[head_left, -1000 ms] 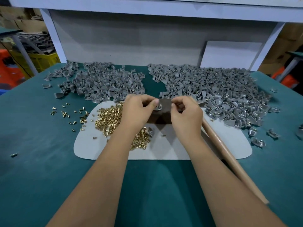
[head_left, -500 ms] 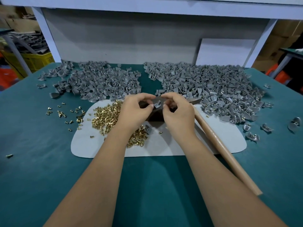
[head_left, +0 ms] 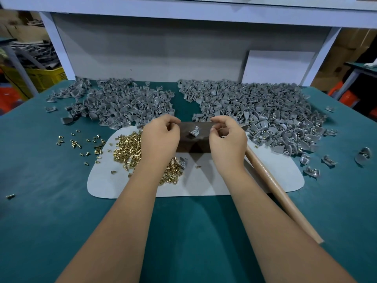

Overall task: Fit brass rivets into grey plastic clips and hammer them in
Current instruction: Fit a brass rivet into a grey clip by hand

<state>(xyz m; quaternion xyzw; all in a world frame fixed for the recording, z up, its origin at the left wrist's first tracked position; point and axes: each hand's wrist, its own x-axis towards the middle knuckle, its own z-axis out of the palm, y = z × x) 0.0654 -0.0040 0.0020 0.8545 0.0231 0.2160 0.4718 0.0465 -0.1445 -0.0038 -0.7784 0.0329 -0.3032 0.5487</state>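
A single grey clip point(head_left: 194, 132) sits on top of a dark block point(head_left: 186, 145) in the middle of the white mat point(head_left: 224, 185). My left hand point(head_left: 160, 138) hovers just left of the block with fingers loosely curled, and nothing shows in it. My right hand point(head_left: 227, 139) hovers just right of the block, thumb and forefinger slightly apart, clear of the clip. A heap of brass rivets point(head_left: 127, 149) lies on the mat beside and under my left wrist. The hammer's wooden handle point(head_left: 272, 181) lies along my right forearm; its head is hidden.
Two big heaps of grey clips lie at the back, the left heap point(head_left: 122, 105) and the right heap point(head_left: 265, 113). Loose rivets point(head_left: 77, 142) dot the green table at left. Stray clips point(head_left: 311, 171) lie at right. A grey back panel point(head_left: 153, 54) closes the far side.
Both hands were pinching the clip together over the block. They have let go and drawn apart, and the clip now lies on the block alone.
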